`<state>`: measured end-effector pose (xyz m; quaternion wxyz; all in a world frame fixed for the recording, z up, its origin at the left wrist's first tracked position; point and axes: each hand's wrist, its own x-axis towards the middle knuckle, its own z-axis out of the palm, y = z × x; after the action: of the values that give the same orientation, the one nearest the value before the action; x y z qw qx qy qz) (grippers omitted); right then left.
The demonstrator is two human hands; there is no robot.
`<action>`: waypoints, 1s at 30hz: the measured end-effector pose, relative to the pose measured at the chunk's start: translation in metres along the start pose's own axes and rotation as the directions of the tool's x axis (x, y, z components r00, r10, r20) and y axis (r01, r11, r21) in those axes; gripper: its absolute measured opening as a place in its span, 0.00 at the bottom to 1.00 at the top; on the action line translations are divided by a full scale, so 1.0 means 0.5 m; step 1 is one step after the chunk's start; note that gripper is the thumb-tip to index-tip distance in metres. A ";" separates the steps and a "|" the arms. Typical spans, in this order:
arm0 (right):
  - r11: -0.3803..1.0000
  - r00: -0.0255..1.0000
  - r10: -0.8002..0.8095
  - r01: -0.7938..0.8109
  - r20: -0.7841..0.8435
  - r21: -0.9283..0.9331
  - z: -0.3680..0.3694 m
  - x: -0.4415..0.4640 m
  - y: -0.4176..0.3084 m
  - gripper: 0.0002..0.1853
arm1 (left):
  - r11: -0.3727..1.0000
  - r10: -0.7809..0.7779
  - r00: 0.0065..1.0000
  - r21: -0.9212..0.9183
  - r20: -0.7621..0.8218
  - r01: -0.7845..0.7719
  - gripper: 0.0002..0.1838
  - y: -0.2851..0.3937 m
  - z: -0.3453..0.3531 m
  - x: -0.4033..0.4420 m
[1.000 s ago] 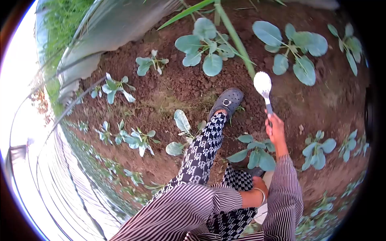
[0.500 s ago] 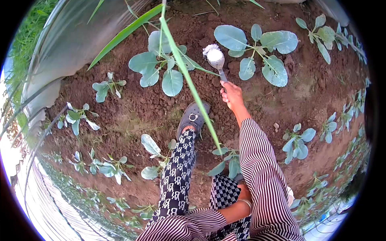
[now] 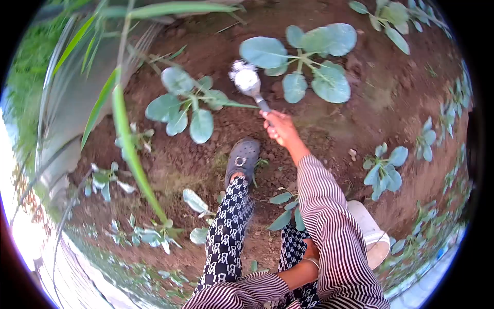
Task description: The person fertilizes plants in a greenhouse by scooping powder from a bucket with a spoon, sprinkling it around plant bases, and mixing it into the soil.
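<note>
My right hand (image 3: 278, 129) is closed round the handle of a spoon (image 3: 252, 88), held out over the soil. White granules (image 3: 245, 78) fill its bowl, and some show at or beyond its far edge; whether they are falling I cannot tell. The spoon is between two leafy plants, close to the leaves of the larger plant (image 3: 263, 51) and right of the other (image 3: 201, 125). My left hand (image 3: 310, 251) is low by my knee, mostly hidden by the striped right sleeve; its fingers do not show.
A white bucket (image 3: 377, 246) stands tilted in view behind my right sleeve. My shoe (image 3: 243, 157) is on the brown soil (image 3: 329, 129). Long grass blades (image 3: 126, 129) hang across the left side, near plastic sheeting (image 3: 77, 87). More small plants (image 3: 383, 172) grow in rows.
The spoon has moved from right of the grass blade to between the two plants. White granules now show past the bowl's edge. More of the bucket has come into view, and the view has shifted.
</note>
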<state>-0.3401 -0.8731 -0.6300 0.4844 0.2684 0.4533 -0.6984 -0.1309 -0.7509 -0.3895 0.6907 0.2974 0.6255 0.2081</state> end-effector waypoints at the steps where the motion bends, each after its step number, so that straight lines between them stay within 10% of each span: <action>1: 0.999 0.999 -0.004 0.002 0.045 0.046 -0.019 -0.015 0.009 0.09 | 0.996 -0.049 0.987 0.066 -0.150 0.060 0.46 0.011 0.021 -0.003; 5: 0.995 1.000 0.003 -0.003 -0.002 0.105 -0.097 -0.131 0.013 0.12 | 0.988 -0.063 0.977 0.128 -0.201 0.090 0.20 0.022 0.065 0.047; 8: 0.990 0.995 -0.008 0.022 -0.100 0.138 -0.183 -0.226 -0.001 0.13 | 0.990 -0.032 0.945 -0.139 -0.326 -0.015 0.17 0.019 -0.022 -0.053; 20: 0.884 0.729 -0.424 0.462 -0.537 -0.072 -0.282 -0.126 -0.340 0.10 | 0.995 -0.011 0.995 -0.097 -0.103 0.001 0.21 0.023 -0.063 -0.050; 23: 0.889 0.547 -0.448 0.188 -0.707 -0.417 -0.277 -0.042 -0.416 0.13 | 0.985 -0.022 0.982 -0.170 -0.186 -0.011 0.23 0.017 -0.048 -0.051; 26: 0.610 0.250 -0.789 0.207 -0.562 -0.765 -0.301 -0.064 -0.371 0.16 | 0.989 0.018 0.952 -0.133 -0.304 -0.061 0.25 0.004 -0.017 -0.038; 30: 0.651 0.118 -0.756 0.233 -0.644 -0.722 -0.332 -0.122 -0.274 0.15 | 0.997 0.001 0.987 0.072 -0.161 0.011 0.24 0.015 -0.027 -0.022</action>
<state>-0.4534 -0.6822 -0.6030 -0.0930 0.3165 0.8511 -0.4083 -0.1453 -0.7509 -0.3769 0.6272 0.3029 0.6871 0.2066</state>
